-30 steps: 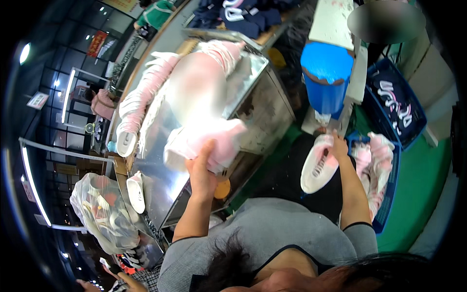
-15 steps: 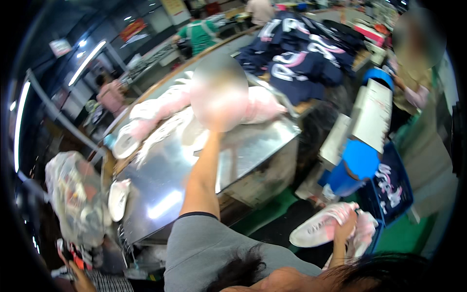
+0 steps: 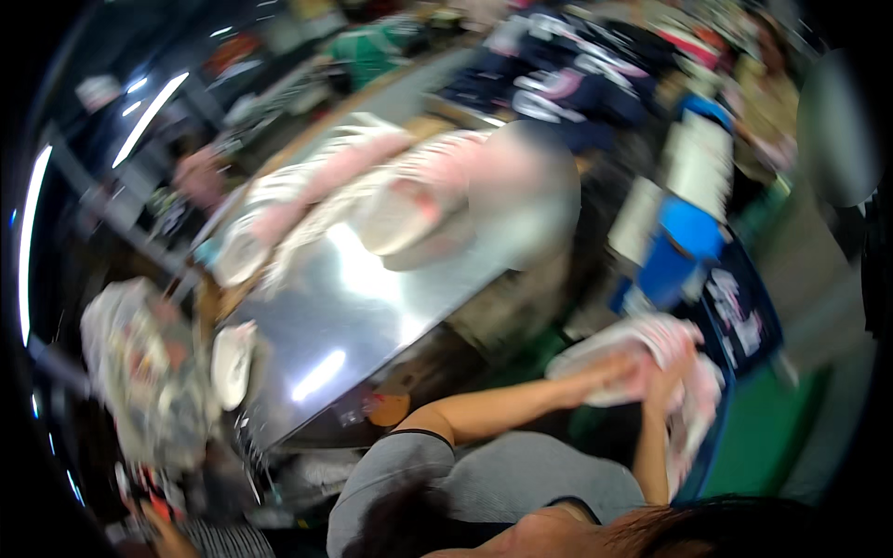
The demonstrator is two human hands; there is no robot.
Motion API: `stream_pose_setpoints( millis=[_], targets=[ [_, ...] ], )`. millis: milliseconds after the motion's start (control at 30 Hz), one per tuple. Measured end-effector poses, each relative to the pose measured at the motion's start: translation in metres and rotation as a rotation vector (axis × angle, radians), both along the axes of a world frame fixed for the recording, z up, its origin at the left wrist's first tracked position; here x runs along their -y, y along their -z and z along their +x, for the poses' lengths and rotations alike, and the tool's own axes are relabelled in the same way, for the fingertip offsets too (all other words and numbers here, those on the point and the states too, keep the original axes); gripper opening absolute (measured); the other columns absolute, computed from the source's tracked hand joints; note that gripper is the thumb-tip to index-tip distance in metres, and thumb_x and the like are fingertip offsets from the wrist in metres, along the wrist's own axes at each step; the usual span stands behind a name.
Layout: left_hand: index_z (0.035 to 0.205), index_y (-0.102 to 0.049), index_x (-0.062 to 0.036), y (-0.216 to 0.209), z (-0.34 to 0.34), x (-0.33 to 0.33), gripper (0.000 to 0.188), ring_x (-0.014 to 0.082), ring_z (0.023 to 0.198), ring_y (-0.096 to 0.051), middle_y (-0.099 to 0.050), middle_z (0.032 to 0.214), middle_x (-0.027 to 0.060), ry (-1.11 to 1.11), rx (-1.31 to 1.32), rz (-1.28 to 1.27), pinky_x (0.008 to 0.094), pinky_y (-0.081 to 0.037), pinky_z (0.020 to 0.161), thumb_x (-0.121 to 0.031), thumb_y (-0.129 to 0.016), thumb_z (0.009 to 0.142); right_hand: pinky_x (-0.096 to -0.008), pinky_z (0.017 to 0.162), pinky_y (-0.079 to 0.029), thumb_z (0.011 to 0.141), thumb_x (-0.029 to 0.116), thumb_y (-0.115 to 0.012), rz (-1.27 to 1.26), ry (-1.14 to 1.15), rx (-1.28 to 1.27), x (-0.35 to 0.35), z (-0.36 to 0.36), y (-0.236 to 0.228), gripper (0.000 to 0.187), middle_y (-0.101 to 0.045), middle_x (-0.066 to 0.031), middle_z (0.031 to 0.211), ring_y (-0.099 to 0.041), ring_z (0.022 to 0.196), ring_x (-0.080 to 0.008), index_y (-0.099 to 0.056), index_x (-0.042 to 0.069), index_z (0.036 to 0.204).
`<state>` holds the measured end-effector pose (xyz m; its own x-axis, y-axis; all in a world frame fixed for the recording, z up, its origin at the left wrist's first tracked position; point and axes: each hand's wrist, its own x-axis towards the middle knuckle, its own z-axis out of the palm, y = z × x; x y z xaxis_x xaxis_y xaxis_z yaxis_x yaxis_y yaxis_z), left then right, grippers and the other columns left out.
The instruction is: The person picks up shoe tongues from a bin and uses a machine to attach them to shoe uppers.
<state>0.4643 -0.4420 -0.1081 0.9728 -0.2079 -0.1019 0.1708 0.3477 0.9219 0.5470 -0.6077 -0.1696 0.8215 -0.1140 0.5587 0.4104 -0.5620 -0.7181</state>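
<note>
At the lower right, a bundle of white and pink shoe uppers [image 3: 686, 418] hangs beside the table. My right hand [image 3: 668, 377] is wrapped round it, the fingers closed on its pink part. Across the front upper of the bundle lies my left hand [image 3: 605, 375], touching it; motion blur smears its fingers, so I cannot make out their grip. On the shiny metal table [image 3: 312, 325] rest long rows of nested white and pink shoe uppers [image 3: 302, 193]. One more rounded stack [image 3: 409, 209] lies nearer, its right end hidden by a blurred patch.
A single white shoe piece [image 3: 233, 365] sits at the table's left edge, by a clear plastic bag [image 3: 139, 372]. Dark navy printed pieces [image 3: 558, 88] are heaped behind. To the right stand a blue and white machine [image 3: 693, 223], a blue crate [image 3: 744, 312] and a person [image 3: 767, 93].
My left hand has come back from the rows on the table to the bundle at my right hand. A stack on the table now lies nearer. The view has shifted slightly and blurred.
</note>
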Motion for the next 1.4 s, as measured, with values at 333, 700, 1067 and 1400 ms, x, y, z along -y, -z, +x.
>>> stream_pose_setpoints(
  millis=[333,700,1067,1400],
  targets=[
    [0.131,-0.041,0.0031,-0.001,0.019,0.049,0.059,0.0225,0.113,-0.053,-0.053,0.124,0.014,0.041,-0.28,0.057,0.0337,-0.041,0.097,-0.04,-0.052,0.091,-0.0245,0.068,-0.044,0.087,0.019,-0.061,0.483,-0.252,-0.556,0.063,-0.02,-0.042,0.038,-0.056,-0.0083,0.098,-0.053,0.081,-0.0121,-0.048,0.005,0.119],
    [0.117,-0.054,0.0016,-0.01,0.067,-0.027,0.044,0.0157,0.101,-0.056,-0.059,0.111,0.0068,-0.12,-0.248,0.3,0.0297,-0.044,0.087,-0.032,-0.059,0.089,-0.0379,0.075,-0.047,0.079,0.042,-0.066,0.021,-0.392,-0.677,-0.021,0.013,-0.047,0.043,-0.066,-0.0155,0.089,-0.063,0.085,-0.0324,-0.06,0.006,0.102],
    [0.111,-0.059,0.0024,0.018,0.141,-0.053,0.036,0.0161,0.097,-0.058,-0.062,0.105,0.0081,-0.06,-0.194,0.345,0.0298,-0.045,0.082,-0.023,-0.058,0.085,-0.0262,0.075,-0.044,0.089,0.022,-0.059,0.621,-0.658,-0.863,-0.015,0.069,-0.028,0.022,-0.067,-0.0061,0.08,-0.056,0.078,-0.0102,-0.062,0.0,0.086],
    [0.118,-0.051,0.0049,0.009,0.141,-0.052,0.037,0.0276,0.104,-0.059,-0.061,0.113,0.0159,-0.391,-0.54,-0.388,0.0423,-0.046,0.093,-0.021,-0.04,0.095,-0.0267,0.065,-0.045,0.092,0.028,-0.055,0.718,-0.397,-0.891,0.018,0.084,-0.025,0.03,-0.062,-0.0059,0.076,-0.054,0.068,-0.0112,-0.064,0.0,0.086]
  ],
)
